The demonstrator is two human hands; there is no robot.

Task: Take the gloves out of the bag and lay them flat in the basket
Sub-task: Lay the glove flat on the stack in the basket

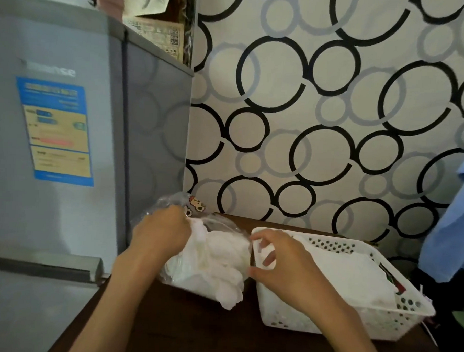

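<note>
The left hand (160, 232) clenches the bag (171, 207) mouth, steadying it. The gloves (216, 265) bulge out at 3 o'clock, where the right hand (280, 260) seemingly pinches one, beside the basket (352, 322).

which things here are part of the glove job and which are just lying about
Part of the job:
clear bag
white gloves inside it
white basket, white cloth already in it
left hand gripping the bag
right hand at the basket's near corner

Just lying about:
grey fridge
blue cloth
</note>
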